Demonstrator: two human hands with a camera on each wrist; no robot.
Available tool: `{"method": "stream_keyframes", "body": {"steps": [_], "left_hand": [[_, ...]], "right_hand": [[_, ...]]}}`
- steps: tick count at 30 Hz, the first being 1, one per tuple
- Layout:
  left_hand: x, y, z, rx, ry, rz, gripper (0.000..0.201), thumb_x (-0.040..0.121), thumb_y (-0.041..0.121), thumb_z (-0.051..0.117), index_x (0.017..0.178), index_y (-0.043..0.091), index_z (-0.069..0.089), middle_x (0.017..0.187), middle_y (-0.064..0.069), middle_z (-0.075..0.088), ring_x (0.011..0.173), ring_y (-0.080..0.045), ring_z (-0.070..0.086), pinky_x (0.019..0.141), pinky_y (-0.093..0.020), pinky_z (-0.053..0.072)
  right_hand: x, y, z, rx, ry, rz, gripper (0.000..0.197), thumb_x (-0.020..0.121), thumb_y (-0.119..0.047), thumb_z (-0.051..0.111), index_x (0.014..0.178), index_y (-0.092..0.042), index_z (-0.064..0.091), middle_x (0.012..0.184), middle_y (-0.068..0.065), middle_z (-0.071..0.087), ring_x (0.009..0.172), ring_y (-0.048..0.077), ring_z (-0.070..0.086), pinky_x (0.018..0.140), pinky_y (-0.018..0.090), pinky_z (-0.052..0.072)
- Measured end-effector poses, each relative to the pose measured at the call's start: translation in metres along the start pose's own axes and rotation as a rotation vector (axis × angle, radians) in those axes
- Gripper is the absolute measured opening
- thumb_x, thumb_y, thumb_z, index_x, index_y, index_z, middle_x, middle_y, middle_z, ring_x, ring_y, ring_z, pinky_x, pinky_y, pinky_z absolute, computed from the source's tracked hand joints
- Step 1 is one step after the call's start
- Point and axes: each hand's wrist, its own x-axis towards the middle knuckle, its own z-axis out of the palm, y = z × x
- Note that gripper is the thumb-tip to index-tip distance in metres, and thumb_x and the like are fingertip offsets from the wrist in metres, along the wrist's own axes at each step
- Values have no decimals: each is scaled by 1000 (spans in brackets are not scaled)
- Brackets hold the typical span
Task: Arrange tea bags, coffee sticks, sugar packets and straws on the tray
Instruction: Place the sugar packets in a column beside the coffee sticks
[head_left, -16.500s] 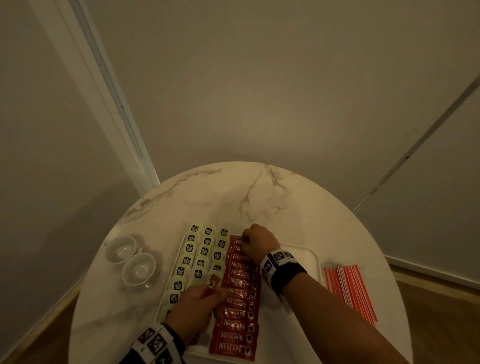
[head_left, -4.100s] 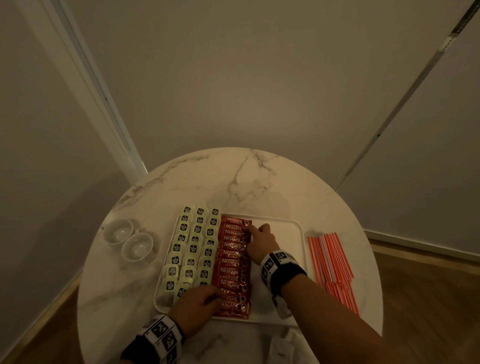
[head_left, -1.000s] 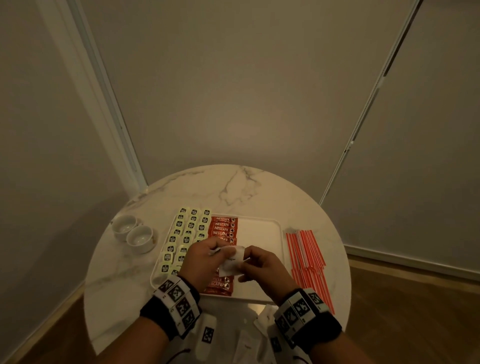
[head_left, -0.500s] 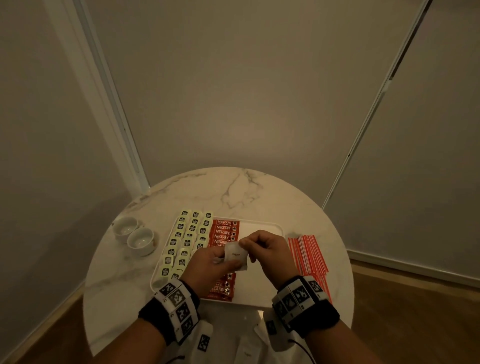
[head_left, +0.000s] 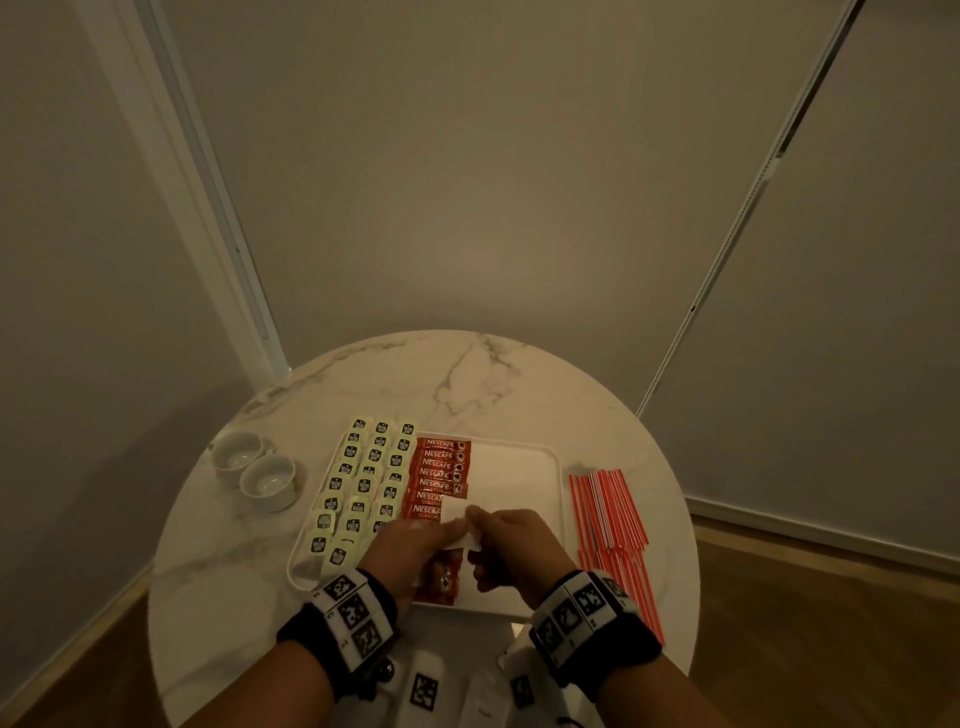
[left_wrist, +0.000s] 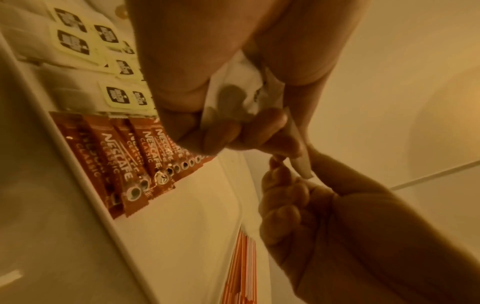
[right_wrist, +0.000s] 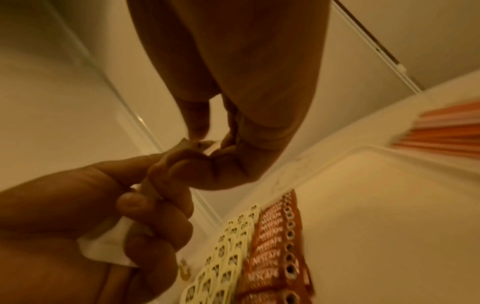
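**A:** What have your hands got just now?

**B:** My left hand (head_left: 410, 551) is curled round a small bunch of white sugar packets (head_left: 457, 519), gripping them above the near part of the tray (head_left: 558, 467). My right hand (head_left: 519, 551) pinches the edge of one packet between thumb and fingertips, right against the left. The left wrist view shows the white paper tucked in my left palm, with my right fingers (left_wrist: 280, 185) closing on a corner.

**A:** And the tray itself?

**B:** It is white and rectangular, on the round marble surface (head_left: 467, 384). The tea bags (head_left: 363, 488) fill its left part in three overlapping columns. Beside them, touching, the red coffee sticks (head_left: 441, 473) run in one overlapping column. The right part of the tray is bare white.

**A:** The straws?

**B:** The red-and-white straws (head_left: 608, 514) lie in a loose bundle on the surface, just right of the tray and off it.

**A:** Anything else there?

**B:** Two white cups (head_left: 254, 467) touching each other, left of the tray.
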Motion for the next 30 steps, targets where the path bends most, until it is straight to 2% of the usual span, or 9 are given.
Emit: {"method": "stream_keyframes", "body": {"steps": [3, 6, 8, 10, 14, 17, 22, 27, 30], "left_hand": [[6, -7, 1, 6, 44, -54, 35, 78, 28, 74, 97, -1, 68, 100, -27, 68, 84, -33, 57, 76, -44, 47], [14, -15, -2, 37, 77, -78, 38, 78, 30, 74, 103, 3, 65, 93, -20, 72, 77, -32, 62, 70, -39, 51], [19, -19, -3, 82, 84, -35, 40, 74, 27, 77, 101, 0, 66, 95, -20, 71, 85, -36, 68, 81, -46, 56], [22, -18, -3, 103, 93, 5, 39, 71, 23, 79, 98, -3, 66, 95, -21, 71, 92, -39, 67, 88, -56, 52], [29, -15, 2, 106, 115, 29, 31, 73, 22, 78, 91, -2, 69, 89, -19, 72, 89, -39, 68, 87, -53, 53], [33, -9, 6, 14, 82, -42, 23, 76, 22, 76, 93, 7, 70, 91, -14, 73, 91, -36, 68, 91, -50, 51], [48, -3, 11, -39, 42, -76, 19, 80, 13, 72, 96, 4, 71, 97, -18, 72, 99, -38, 65, 98, -54, 46], [61, -3, 21, -60, 134, -59, 10, 82, 19, 70, 90, 13, 72, 96, -17, 72, 97, -40, 65, 94, -53, 49], [67, -2, 23, -65, 150, -28, 14, 81, 25, 72, 88, 13, 73, 92, -15, 72, 92, -37, 67, 91, -54, 51]], "right_hand": [[2, 7, 1, 21, -50, 67, 30, 93, -29, 60, 88, 0, 65, 65, 8, 61, 50, 17, 54, 52, 28, 48], [4, 10, -3, 58, -63, 76, 16, 93, -14, 59, 83, -2, 61, 64, 7, 61, 51, 15, 54, 54, 27, 48], [6, 12, -5, 29, -56, 80, 15, 93, -14, 59, 84, -2, 62, 66, 8, 63, 53, 16, 56, 56, 28, 49], [8, 14, -6, 35, -48, 95, 14, 92, -15, 61, 89, -1, 64, 71, 11, 66, 58, 19, 60, 59, 29, 51], [17, 17, -7, 75, 5, 52, 10, 92, -12, 60, 88, -2, 61, 81, 18, 67, 65, 24, 65, 60, 30, 53], [22, 17, -9, 32, 3, 35, 10, 91, -11, 61, 87, -2, 60, 72, 15, 65, 57, 20, 62, 54, 26, 49], [32, 14, -10, 82, 54, 68, 20, 94, -20, 56, 86, -3, 63, 74, 12, 62, 58, 21, 62, 49, 26, 45], [41, 17, -1, 128, 173, 22, 30, 100, -23, 44, 95, 1, 62, 73, 15, 63, 53, 21, 59, 45, 27, 45], [44, 20, 1, 106, 184, -15, 30, 98, -26, 51, 92, 1, 63, 69, 13, 64, 52, 21, 57, 48, 30, 46]]}}
